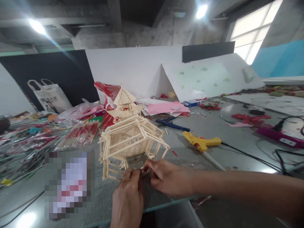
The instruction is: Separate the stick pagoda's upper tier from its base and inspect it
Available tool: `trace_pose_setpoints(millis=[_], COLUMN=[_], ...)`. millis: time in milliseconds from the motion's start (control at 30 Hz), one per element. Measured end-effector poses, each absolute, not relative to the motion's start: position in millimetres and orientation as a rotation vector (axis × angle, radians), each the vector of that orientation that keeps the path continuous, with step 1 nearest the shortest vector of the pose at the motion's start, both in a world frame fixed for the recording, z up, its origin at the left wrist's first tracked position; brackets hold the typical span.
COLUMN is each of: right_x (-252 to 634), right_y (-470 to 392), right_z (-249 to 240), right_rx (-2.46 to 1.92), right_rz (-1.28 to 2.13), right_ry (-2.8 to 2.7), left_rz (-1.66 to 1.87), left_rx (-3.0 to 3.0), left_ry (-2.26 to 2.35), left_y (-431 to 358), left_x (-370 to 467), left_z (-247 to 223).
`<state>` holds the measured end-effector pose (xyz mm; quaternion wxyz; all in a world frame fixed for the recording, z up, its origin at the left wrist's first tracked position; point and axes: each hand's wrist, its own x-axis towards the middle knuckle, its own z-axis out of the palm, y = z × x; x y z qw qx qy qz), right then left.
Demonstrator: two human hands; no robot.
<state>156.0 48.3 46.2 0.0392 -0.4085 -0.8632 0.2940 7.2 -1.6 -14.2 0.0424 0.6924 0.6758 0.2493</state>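
Note:
A pavilion-like frame of thin wooden sticks (133,139) stands on the grey table, with a pointed stick roof piece (124,99) behind it. At the near lower edge of the frame, my left hand (129,193) has its fingers pressed together around something I cannot make out. Close beside it on the right, my right hand (166,177) is closed in a pinch, its fingertips near those of my left hand. What lies between the fingertips is too small and hidden to name.
Right of the frame lie a yellow glue gun (201,142) with a black cord and blue-handled pliers (173,124). Plastic-wrapped stick bundles (79,134) lie on the left, near a blurred-out item (71,186). Pink paper (167,108) and a white bag (53,98) are farther back.

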Motion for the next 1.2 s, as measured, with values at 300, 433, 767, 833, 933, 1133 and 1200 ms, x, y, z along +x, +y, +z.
trace_pose_setpoints(millis=[300,433,767,833,933,1133,1200], right_x=[158.7,157.5,157.7,157.8,157.7,158.7,158.9], right_y=[49.0,47.6,49.8,50.3,49.9,48.8,49.1], right_z=[38.6,40.0,38.4,37.0,36.2,35.3,35.8], right_rx=[-1.085,-1.050,-1.035,-1.051,-1.088,-1.074,-1.044], right_rz=[0.672,0.572,0.634,0.655,0.669,0.622,0.626], right_ry=[-2.764,-2.804,-2.769,-2.752,-2.754,-2.767,-2.781], left_rz=[0.762,0.775,0.818,0.825,0.839,0.868,0.840], left_rx=[2.151,2.148,2.233,2.233,2.218,2.258,2.262], left_ry=[2.024,2.026,1.979,1.997,2.026,1.980,1.970], left_y=[-1.9,-2.3,-0.5,-0.1,0.3,-0.8,-1.3], left_x=[5.2,5.3,3.0,3.6,4.5,3.2,2.5], left_z=[-16.1,-16.6,-18.7,-18.4,-19.3,-22.1,-21.1])
